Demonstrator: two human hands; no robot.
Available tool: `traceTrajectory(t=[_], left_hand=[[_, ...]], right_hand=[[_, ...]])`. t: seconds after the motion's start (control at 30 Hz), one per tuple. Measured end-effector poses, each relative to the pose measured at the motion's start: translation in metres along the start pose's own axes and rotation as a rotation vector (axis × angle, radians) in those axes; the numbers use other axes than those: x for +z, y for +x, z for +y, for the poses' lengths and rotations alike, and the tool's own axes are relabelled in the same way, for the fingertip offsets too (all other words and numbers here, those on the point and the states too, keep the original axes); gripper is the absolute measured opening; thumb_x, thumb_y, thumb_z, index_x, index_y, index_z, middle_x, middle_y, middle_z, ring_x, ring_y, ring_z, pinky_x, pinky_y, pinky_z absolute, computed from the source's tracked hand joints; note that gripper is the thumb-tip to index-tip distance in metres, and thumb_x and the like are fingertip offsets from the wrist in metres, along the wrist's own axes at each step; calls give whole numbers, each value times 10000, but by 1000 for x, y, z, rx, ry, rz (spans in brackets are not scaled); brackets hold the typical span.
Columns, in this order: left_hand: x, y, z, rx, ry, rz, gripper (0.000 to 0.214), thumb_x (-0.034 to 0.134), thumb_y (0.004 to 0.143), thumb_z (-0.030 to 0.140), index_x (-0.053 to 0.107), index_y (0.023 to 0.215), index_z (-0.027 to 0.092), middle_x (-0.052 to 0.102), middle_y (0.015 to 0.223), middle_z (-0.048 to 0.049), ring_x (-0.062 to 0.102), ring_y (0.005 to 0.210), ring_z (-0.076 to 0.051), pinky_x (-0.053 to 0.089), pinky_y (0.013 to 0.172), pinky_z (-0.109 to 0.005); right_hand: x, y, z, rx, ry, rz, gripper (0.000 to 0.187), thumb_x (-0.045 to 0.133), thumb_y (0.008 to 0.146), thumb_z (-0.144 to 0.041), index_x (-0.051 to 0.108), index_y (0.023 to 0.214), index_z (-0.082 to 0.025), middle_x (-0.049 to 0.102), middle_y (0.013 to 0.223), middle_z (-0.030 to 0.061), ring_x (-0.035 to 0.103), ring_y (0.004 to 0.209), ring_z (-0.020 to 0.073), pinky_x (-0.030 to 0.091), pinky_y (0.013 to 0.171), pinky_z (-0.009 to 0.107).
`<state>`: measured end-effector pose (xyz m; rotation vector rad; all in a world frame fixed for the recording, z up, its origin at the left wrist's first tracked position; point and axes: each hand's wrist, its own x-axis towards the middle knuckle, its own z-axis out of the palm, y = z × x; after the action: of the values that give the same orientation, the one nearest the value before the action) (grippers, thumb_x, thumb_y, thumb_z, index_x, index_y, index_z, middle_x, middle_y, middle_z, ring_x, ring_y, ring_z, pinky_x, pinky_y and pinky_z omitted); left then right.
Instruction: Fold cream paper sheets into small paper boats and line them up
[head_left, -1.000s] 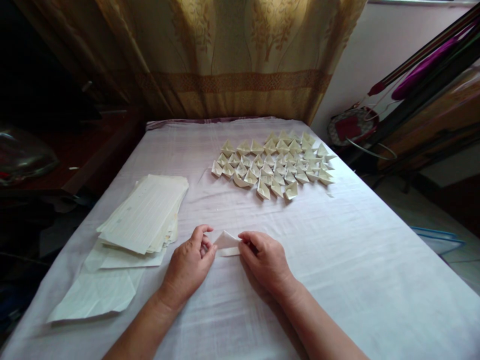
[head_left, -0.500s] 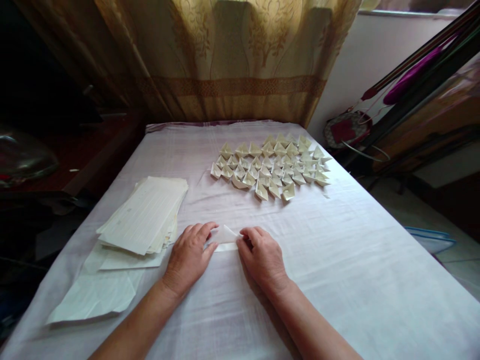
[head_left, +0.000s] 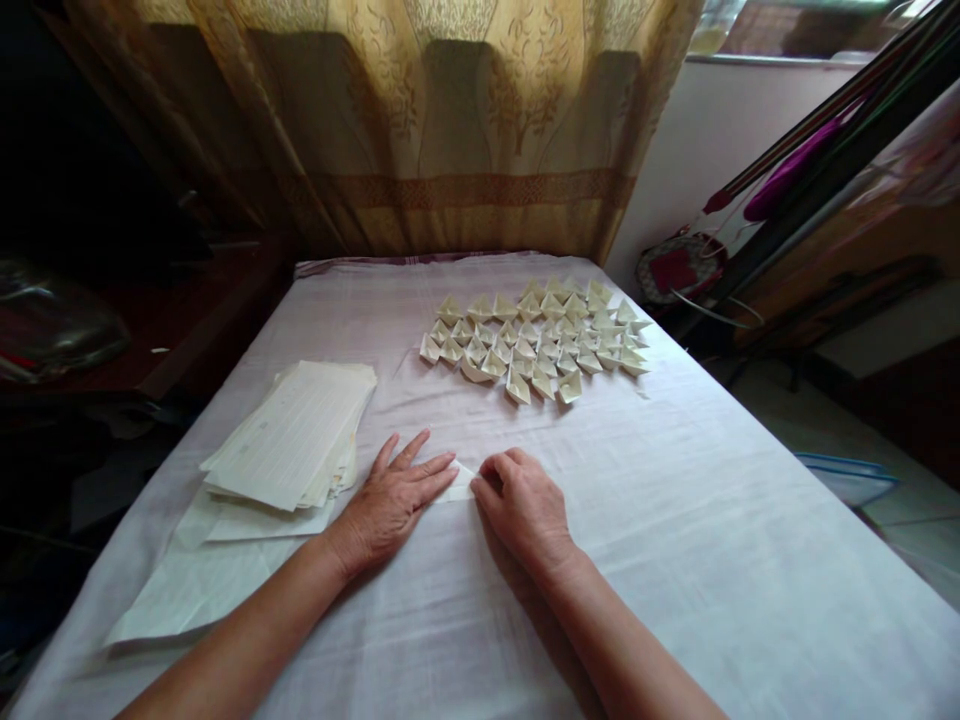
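Note:
A small folded piece of white paper point(head_left: 459, 486) lies flat on the cloth between my hands, its top edge slanting down to the right. My left hand point(head_left: 395, 500) rests flat with fingers spread, the fingertips covering the paper's left part. At the right corner, my right hand point(head_left: 523, 508) pinches the paper between thumb and curled fingers. Beyond them stand several folded paper boats point(head_left: 525, 340) in close rows. Left of my left hand is a stack of lined paper sheets point(head_left: 296, 430).
A white cloth point(head_left: 645, 580) covers the table. Loose larger sheets point(head_left: 202, 580) lie under the stack at the left. Behind the table hangs a gold curtain point(head_left: 457, 130). On the right side, a patterned bag point(head_left: 679, 268) hangs near the wall.
My left hand has gone from holding the paper's left end with curled fingers to lying flat on it. The raised paper flap is now down. My right hand keeps its pinch.

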<state>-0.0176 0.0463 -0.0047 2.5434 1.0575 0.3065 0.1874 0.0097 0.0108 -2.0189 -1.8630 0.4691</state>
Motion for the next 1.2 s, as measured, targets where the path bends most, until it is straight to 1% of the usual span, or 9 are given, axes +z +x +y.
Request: traceTrajectory(t=[0.1,0.3,0.43,0.57,0.63,0.7,0.8,1.07,1.2], left_hand=[[-3,-2,3,16,35,-50,479,428,971,199,488,1424,342,522,1474,-18,217,1495,-270,59,1186,-625],[-6,-6,16,-2,140,-135,590,530,929,365,391,1494,265,396,1556,-57,263,1482,-273,-9,1210,-542],[-5,-6,16,34,214,-180,560,518,944,398,399,1485,311,345,1584,-44,289,1473,-259,-46,1209,-517],[0,-7,13,80,278,-137,544,486,966,428,389,1489,310,344,1585,-33,283,1476,-238,-121,1202,-476],[4,-9,13,111,295,-104,560,458,981,430,352,1509,278,357,1579,-36,275,1480,-213,-159,1196,-432],[8,-11,13,138,306,-73,577,442,989,424,318,1525,249,367,1573,-39,277,1478,-190,-181,1191,-391],[11,-13,14,156,313,-37,589,448,987,423,309,1528,235,378,1568,-42,293,1472,-185,-163,1198,-378],[13,-13,13,175,334,15,587,473,978,415,332,1515,227,405,1555,-34,309,1464,-183,-194,1186,-374],[15,-13,13,169,308,38,584,479,973,425,342,1510,240,432,1541,-40,337,1451,-187,-118,1215,-404]], right_hand=[[-1,0,-1,-12,1,1,33,667,861,-234,676,831,-224,658,899,30,596,868,197,378,700,279],[3,-3,0,-65,32,43,66,654,876,-195,672,817,-217,669,891,29,603,880,196,402,737,277],[9,-5,6,-131,76,90,88,655,875,-179,678,801,-219,680,880,26,610,879,200,422,761,280],[17,-6,15,-210,156,157,110,635,869,-165,674,787,-226,702,869,25,628,863,202,448,767,287],[22,-7,19,-239,216,202,118,595,867,-140,675,866,-227,719,886,26,646,852,198,465,782,295],[25,-7,23,-227,281,238,207,550,854,-109,653,992,-225,732,892,22,666,829,189,480,785,300],[28,-7,26,-212,350,261,289,511,839,-100,601,1085,-221,740,882,12,683,808,180,494,776,301],[28,-11,29,-334,371,288,285,490,841,-93,576,1082,-218,727,864,15,669,819,178,502,792,309],[26,-12,29,-339,356,305,245,490,848,-94,592,1034,-215,706,866,31,647,806,182,497,774,309]])
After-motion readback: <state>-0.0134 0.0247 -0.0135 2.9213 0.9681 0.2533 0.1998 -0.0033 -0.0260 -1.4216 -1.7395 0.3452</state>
